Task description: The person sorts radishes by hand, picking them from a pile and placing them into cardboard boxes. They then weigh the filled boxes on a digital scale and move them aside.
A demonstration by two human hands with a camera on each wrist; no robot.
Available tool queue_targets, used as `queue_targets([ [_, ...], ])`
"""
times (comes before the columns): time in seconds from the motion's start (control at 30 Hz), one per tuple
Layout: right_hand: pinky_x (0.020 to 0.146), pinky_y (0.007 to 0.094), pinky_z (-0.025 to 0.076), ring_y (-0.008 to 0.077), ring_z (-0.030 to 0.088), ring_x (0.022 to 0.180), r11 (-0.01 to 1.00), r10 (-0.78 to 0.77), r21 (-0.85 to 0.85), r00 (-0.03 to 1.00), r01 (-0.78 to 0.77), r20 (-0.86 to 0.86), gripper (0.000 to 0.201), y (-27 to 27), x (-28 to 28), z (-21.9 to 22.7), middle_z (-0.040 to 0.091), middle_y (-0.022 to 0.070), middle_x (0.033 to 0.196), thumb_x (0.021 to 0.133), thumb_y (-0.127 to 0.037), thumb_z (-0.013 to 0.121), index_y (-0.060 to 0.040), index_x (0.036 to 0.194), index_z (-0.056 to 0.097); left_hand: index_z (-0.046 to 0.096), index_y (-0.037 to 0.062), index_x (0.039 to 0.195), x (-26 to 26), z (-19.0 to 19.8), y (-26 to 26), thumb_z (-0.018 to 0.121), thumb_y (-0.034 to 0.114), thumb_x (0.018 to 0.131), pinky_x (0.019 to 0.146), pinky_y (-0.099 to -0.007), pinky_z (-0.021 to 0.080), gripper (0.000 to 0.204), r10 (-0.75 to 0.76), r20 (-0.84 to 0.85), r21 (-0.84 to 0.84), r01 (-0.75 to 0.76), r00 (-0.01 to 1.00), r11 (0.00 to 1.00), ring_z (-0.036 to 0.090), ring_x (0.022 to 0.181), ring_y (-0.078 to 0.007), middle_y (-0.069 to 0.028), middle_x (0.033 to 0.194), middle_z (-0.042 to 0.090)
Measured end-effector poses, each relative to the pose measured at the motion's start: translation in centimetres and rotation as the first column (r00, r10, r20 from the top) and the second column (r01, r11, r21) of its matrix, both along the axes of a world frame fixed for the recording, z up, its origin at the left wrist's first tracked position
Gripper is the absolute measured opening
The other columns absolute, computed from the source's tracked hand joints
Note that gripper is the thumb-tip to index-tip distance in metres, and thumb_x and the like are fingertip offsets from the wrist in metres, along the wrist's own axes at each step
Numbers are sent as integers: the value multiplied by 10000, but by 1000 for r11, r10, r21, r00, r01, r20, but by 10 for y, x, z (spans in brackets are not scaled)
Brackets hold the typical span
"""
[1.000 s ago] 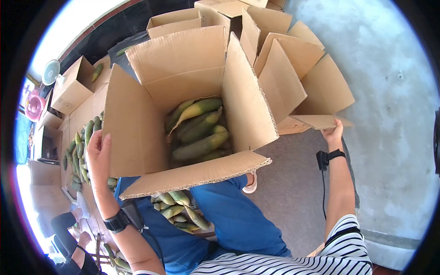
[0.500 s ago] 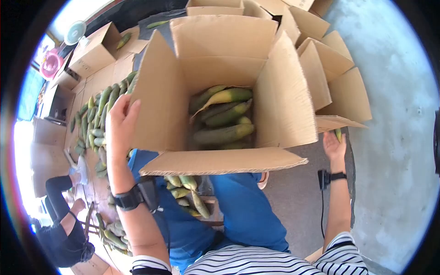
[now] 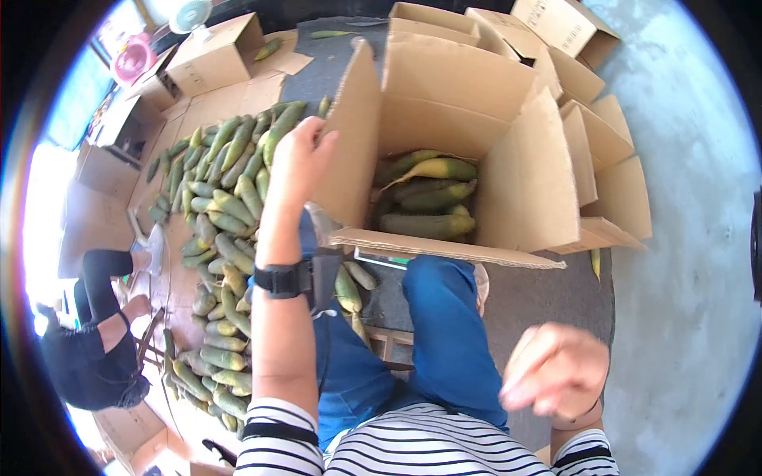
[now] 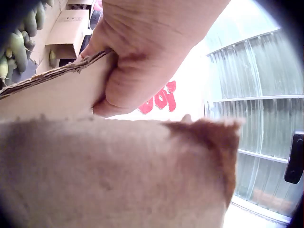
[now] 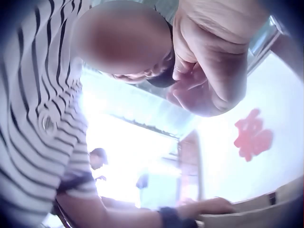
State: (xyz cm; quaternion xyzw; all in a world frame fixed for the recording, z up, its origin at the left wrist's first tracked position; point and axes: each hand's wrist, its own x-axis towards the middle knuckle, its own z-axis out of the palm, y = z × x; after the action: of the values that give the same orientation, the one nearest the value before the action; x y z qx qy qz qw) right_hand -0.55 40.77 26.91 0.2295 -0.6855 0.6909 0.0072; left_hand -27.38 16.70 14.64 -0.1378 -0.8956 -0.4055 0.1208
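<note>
A deep cardboard box [image 3: 444,95] stands open in front of me in the head view, several green radishes [image 3: 429,194] with yellowish tips lying at its bottom. My left hand [image 3: 298,163] grips the box's left flap. Seen from the left wrist, the left hand [image 4: 142,52] has its thumb on one face of the flap [image 4: 57,90], with the other fingers hidden behind it. Away from the box, over the floor at my right side, hangs my right hand [image 3: 559,369], blurred. Its fingers [image 5: 190,88] look loosely curled, and nothing shows in them.
A large heap of green radishes [image 3: 230,174] covers the floor on the left. More cardboard boxes [image 3: 619,190] stand close by on the right and behind. One radish [image 3: 595,263] lies on the dark mat [image 3: 508,309]. Another person [image 3: 95,349] is at the far left.
My right hand has left the flap of the neighbouring box on the right and come back toward my body. The left hand stays on its flap; the view has swung left, showing more of the heap.
</note>
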Motion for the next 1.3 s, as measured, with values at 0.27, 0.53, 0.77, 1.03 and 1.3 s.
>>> queue_targets([
  [0.27,715,291,504,224,625,834,736,497,-482,863,-475,-91,209,-78,-27,5,644,177,1000,904,-53,651,90,1053,683,638,-7,986,-9,-15,-3,652,173,854,599,-320,458,223,-42,-54,87,47,998,995,553,617,-159,-105,674,582],
  [0.53,428,239,322,114,437,518,918,-119,-359,982,166,150,359,-16,-25,3,492,39,625,946,-240,637,-77,657,500,628,-7,983,-5,-13,-1,655,188,845,659,-391,491,241,8,-42,35,-7,999,999,627,693,-319,-195,757,628],
  [0.77,450,233,289,83,328,503,786,-585,-98,786,610,201,405,79,-4,-21,361,-12,579,1006,-337,517,-95,686,463,620,1,945,-3,-7,-6,647,265,838,726,-469,500,286,9,24,34,-10,1000,999,638,821,-407,-233,821,650],
  [1.03,584,216,404,68,518,667,449,-842,529,539,720,-20,232,136,-36,-30,566,0,746,967,-242,591,-14,984,633,572,-23,807,-4,-3,-8,696,313,802,655,-458,469,359,68,59,-75,-64,996,995,602,713,-406,-233,720,598],
  [1.3,718,386,489,264,622,757,200,-757,963,652,180,36,633,190,-139,-72,632,178,781,840,-577,618,57,853,608,667,-49,968,-10,-7,-9,678,176,849,635,-289,505,255,-225,363,247,139,904,959,627,672,-117,-77,761,685],
])
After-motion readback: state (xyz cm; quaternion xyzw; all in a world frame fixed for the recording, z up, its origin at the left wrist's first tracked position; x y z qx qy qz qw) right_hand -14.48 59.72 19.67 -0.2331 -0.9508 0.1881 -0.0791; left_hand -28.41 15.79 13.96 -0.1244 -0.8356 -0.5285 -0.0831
